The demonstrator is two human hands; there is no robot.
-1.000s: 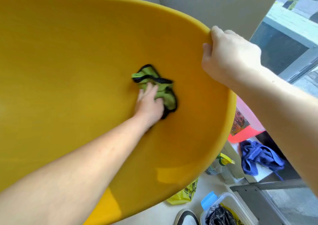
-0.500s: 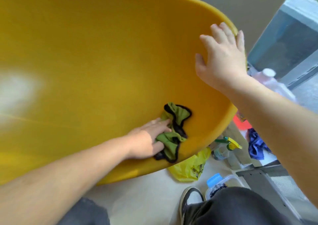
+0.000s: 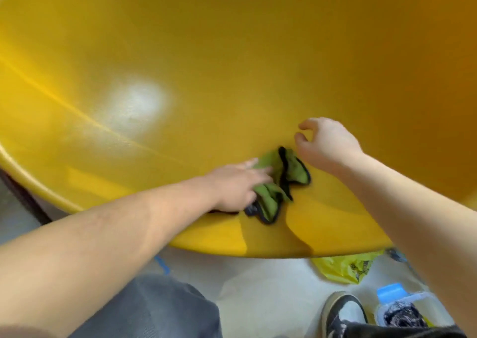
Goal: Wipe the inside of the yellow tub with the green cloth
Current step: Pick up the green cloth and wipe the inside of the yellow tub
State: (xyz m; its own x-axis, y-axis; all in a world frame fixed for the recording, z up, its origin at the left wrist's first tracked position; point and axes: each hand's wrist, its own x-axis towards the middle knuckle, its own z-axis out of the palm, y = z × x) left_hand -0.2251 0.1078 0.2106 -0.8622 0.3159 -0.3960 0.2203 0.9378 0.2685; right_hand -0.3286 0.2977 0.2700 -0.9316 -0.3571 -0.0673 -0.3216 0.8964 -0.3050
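The big yellow tub (image 3: 232,66) fills most of the head view, tilted with its inside facing me. A crumpled green cloth (image 3: 281,185) with black edging lies against the inner wall near the lower rim. My left hand (image 3: 237,182) presses flat on the cloth's left part, fingers over it. Just up and right of the cloth hovers my right hand (image 3: 325,144), inside the tub, with fingers curled loosely and nothing in them.
Below the tub is pale floor with a yellow plastic bag (image 3: 346,266), a clear box with a blue clip (image 3: 400,309), my black-and-white shoe (image 3: 343,314) and my grey trouser leg (image 3: 154,309).
My right hand has come off the tub's rim and moved down inside beside the cloth. My left hand keeps the cloth low by the near rim. The view has dropped and swung left.
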